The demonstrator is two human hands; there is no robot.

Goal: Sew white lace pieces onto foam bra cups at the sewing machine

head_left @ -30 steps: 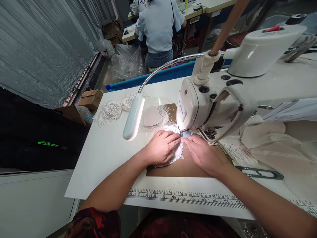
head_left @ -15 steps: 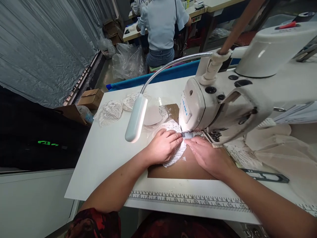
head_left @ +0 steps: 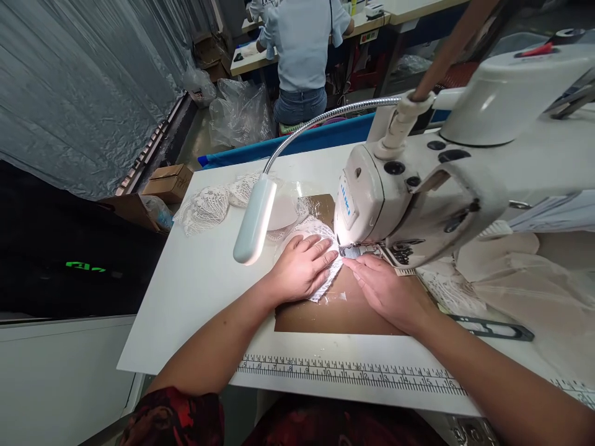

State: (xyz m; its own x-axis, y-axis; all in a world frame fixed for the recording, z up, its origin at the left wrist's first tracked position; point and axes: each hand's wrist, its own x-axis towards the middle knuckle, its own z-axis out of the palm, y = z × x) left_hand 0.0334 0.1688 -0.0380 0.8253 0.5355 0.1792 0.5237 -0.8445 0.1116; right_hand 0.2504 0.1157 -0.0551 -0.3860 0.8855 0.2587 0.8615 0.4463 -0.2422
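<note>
A white lace piece (head_left: pixel 325 286) lies under the needle area of the white sewing machine (head_left: pixel 367 192). My left hand (head_left: pixel 302 266) rests flat on the lace, fingers stretched towards the presser foot. At the lace's right edge, close by the foot, my right hand (head_left: pixel 381 282) lies low with its fingers extended and close together; its fingertips touch or nearly touch the edge. Beneath both is a brown plate (head_left: pixel 334 319) set on the table. My left palm covers part of the lace.
A lamp (head_left: pixel 255 220) on a bendy metal neck hangs left of the machine. More lace (head_left: pixel 209 207) lies at the table's far left. Sheer fabric pieces (head_left: pixel 525 285) and a dark slotted tool (head_left: pixel 493 328) lie right. A printed ruler (head_left: pixel 348 373) runs along the front edge. A co-worker (head_left: pixel 302 56) sits beyond.
The lace has turned and moved forward under the machine, so less shows near me. My left hand has shifted slightly forward and its fingers have spread. My right hand stays by the foot.
</note>
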